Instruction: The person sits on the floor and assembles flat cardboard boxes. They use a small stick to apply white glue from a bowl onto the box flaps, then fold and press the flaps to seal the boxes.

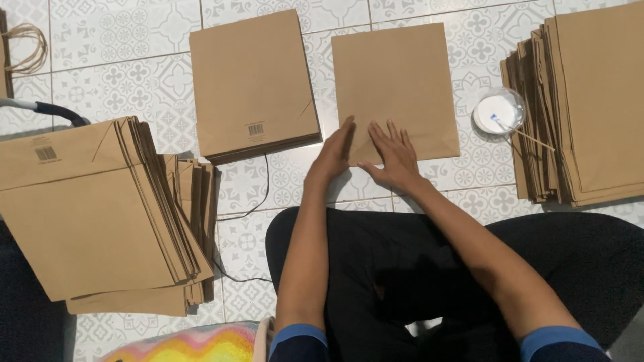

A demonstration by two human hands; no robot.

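A flat brown paper bag [396, 80] lies on the patterned tile floor straight in front of me. My right hand [392, 155] rests palm down on its near edge with the fingers spread. My left hand [333, 154] stands on its side against the bag's near left corner, fingers straight and together. Neither hand grips anything. My crossed legs in black trousers [376, 268] fill the view below the hands.
A stack of finished brown bags [251, 80] lies left of the single bag. A larger fanned pile [100, 208] sits at the far left, another tall pile [583, 100] at the right. A small round glue dish with a stick [500, 110] stands beside it. A black cable [258, 201] crosses the floor.
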